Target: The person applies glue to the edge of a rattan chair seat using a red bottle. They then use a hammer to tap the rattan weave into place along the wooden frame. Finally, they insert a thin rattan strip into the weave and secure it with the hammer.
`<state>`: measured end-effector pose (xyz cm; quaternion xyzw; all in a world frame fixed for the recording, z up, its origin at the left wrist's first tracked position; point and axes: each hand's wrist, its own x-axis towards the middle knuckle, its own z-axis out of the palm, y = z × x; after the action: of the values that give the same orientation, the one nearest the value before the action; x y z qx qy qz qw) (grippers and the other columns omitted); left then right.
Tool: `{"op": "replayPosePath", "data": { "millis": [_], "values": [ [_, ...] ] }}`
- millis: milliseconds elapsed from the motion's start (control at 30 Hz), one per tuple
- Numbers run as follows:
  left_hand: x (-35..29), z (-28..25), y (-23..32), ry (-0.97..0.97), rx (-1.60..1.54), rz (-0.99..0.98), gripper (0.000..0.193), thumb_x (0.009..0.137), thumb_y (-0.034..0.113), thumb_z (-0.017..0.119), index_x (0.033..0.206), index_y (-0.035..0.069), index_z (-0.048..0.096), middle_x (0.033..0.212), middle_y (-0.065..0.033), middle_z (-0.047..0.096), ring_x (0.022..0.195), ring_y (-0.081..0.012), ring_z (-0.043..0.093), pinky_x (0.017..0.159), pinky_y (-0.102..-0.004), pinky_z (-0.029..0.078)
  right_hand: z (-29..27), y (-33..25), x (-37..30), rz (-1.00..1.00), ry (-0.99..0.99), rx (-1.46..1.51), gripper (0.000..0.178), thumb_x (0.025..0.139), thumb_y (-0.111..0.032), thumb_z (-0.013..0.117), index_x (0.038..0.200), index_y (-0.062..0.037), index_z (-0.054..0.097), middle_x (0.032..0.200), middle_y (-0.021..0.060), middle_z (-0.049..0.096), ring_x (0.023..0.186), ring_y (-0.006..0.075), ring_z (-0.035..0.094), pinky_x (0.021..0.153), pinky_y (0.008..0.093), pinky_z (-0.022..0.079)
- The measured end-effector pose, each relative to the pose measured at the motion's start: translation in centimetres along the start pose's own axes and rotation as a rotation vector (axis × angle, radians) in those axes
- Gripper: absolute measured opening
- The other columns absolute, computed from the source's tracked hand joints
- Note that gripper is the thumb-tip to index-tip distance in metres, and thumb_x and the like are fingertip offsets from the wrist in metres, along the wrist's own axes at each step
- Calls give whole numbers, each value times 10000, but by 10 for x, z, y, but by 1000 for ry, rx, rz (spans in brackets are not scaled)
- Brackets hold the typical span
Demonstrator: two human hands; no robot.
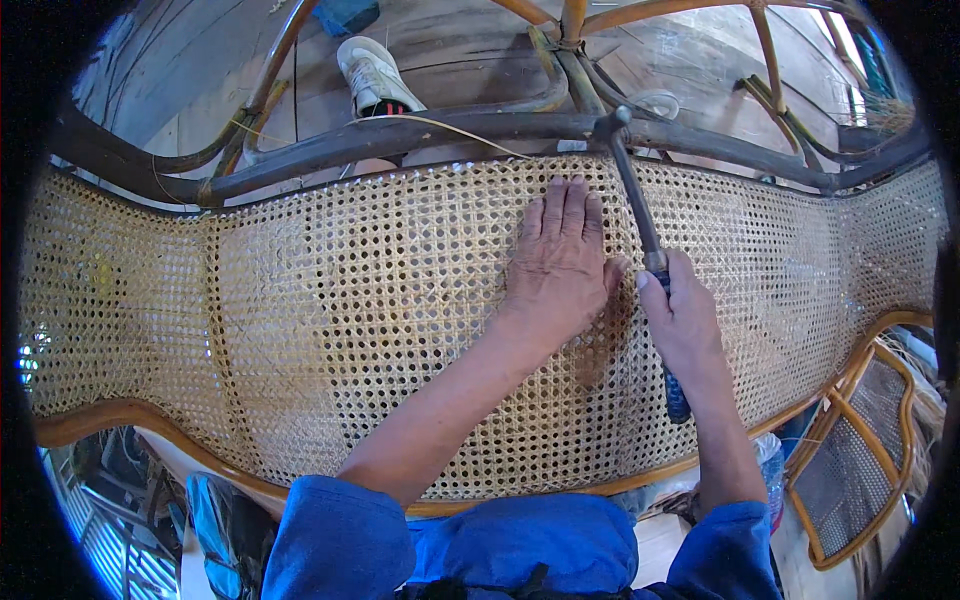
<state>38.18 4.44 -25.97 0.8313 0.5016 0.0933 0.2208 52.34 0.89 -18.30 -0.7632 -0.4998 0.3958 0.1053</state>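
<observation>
A wide woven cane panel point(400, 290) stretches across in front of me, set in a rattan frame. My left hand point(562, 245) lies flat on the cane, its fingers pointing toward the far edge. In my right hand point(688, 315) is a hammer point(638, 205), gripped round its dark handle. The hammer's head is up by the dark far rail point(480, 128), to the right of my left fingertips; whether it touches the rail I cannot tell. A loose thin cane strip point(450, 127) curves over that rail and ends near the panel's far edge.
Curved rattan legs and braces point(575, 75) rise beyond the rail. A white shoe point(375, 75) rests on the plank floor behind it. At the lower right stands another rattan-framed cane piece point(850, 460). A teal and black bag point(215, 530) sits at the lower left.
</observation>
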Motion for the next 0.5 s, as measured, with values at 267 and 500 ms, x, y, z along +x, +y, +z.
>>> {"op": "replayPosePath", "data": {
  "millis": [267, 500],
  "values": [
    [-7, -13, -9, 15, -30, -42, 650, 862, 362, 565, 1331, -57, 400, 1409, -225, 382, 1352, -366, 310, 1129, -483, 214, -1, 0, 3, 47, -64, -9, 229, 949, -239, 531, 975, -16, 485, 690, 207, 593, 628, 353, 626, 594, 435, 476],
    [-12, -10, -11, 31, -9, -37, 654, 863, 358, 564, 1337, -61, 399, 1419, -222, 376, 1360, -358, 304, 1128, -481, 217, 6, 6, 4, 23, -97, -134, 216, 948, -222, 535, 991, -14, 499, 674, 189, 586, 603, 325, 621, 572, 413, 470]
  ]
}}
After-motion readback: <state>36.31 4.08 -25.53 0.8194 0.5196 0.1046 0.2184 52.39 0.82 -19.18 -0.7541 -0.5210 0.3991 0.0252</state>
